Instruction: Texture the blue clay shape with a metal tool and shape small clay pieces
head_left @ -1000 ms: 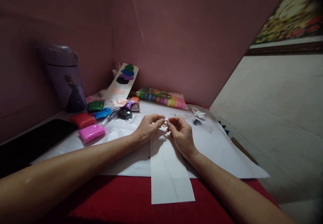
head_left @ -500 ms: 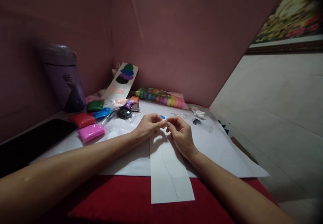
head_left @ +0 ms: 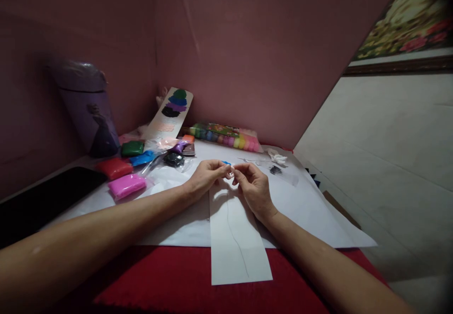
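My left hand [head_left: 205, 176] and my right hand [head_left: 252, 187] meet fingertip to fingertip above the top of a narrow white paper strip [head_left: 238, 238] with a thin curved pencil line on it. Both hands pinch a tiny piece of clay [head_left: 229, 167], white with a bit of blue showing at the left fingertips. The piece is mostly hidden by the fingers. The strip lies on a larger white sheet [head_left: 311, 210] over a red cloth [head_left: 170, 281].
Packets of pink [head_left: 126, 185], red [head_left: 113, 167], blue [head_left: 143, 158], green [head_left: 133, 148] and black [head_left: 174, 159] clay lie at the left. A purple bottle [head_left: 88, 108], a colour card [head_left: 170, 114], a multicolour clay pack [head_left: 226, 137], a black phone [head_left: 42, 200] and white clay scraps [head_left: 277, 157] surround the sheet.
The hands stay together at the same spot. A blue bit has come into view at the left fingertips as the fingers work the small piece.
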`<move>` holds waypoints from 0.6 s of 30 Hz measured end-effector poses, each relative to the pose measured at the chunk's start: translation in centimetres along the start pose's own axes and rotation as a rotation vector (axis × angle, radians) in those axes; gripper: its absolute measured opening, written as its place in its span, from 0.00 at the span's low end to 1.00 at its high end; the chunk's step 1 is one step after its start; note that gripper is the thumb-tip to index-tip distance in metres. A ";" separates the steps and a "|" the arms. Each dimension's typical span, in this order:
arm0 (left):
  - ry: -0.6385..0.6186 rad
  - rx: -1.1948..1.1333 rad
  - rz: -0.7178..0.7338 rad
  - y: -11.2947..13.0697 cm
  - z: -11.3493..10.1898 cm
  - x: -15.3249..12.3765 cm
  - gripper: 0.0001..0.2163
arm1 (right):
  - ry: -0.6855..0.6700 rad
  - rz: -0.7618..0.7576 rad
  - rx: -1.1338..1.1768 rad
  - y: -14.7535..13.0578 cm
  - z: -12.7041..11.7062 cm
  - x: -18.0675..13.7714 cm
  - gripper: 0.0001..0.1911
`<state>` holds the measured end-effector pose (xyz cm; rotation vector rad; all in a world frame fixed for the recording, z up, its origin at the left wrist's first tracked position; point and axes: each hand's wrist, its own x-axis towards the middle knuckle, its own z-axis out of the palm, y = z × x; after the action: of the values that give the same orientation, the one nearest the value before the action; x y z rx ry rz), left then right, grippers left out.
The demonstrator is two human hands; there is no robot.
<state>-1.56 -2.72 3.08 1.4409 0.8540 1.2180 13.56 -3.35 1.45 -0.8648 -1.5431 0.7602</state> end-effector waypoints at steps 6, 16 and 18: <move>-0.016 -0.001 -0.027 0.0 0.1 0.0 0.14 | -0.005 -0.013 -0.030 -0.1 0.0 -0.1 0.07; -0.116 -0.235 -0.144 0.5 0.4 -0.4 0.10 | -0.007 -0.002 -0.057 -0.3 0.1 -0.2 0.07; -0.093 -0.197 -0.153 0.5 0.3 -0.3 0.09 | -0.007 -0.012 -0.066 -0.2 0.0 -0.2 0.07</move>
<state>-1.37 -3.21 3.49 1.2411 0.7443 1.0798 13.50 -3.60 1.55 -0.9016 -1.5853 0.7081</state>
